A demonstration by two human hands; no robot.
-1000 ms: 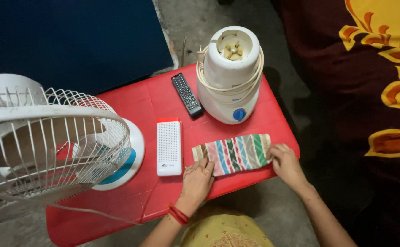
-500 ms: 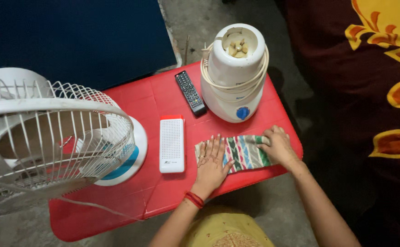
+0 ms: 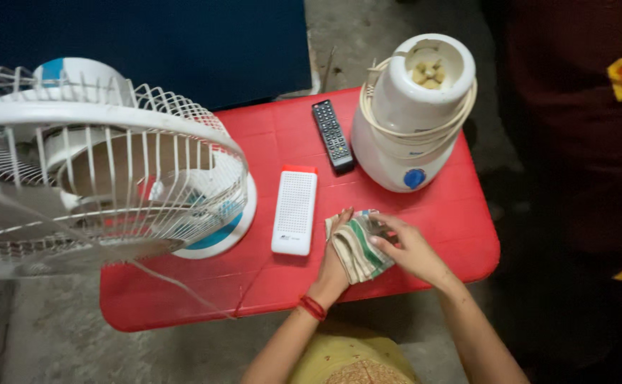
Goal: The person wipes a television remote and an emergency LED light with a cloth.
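Striped cloth (image 3: 359, 250) bunched small on red table (image 3: 460, 220), just right of white perforated box (image 3: 295, 211). Left hand (image 3: 334, 264) grasping cloth's left edge, right hand (image 3: 409, 247) pinching its top fold. Behind box: black remote (image 3: 332, 135); right of remote, white mixer base (image 3: 414, 117). Left of box: table fan (image 3: 104, 171).

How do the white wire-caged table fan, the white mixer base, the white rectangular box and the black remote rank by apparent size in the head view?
1. White wire-caged table fan, though nearest the camera
2. White mixer base
3. White rectangular box
4. Black remote
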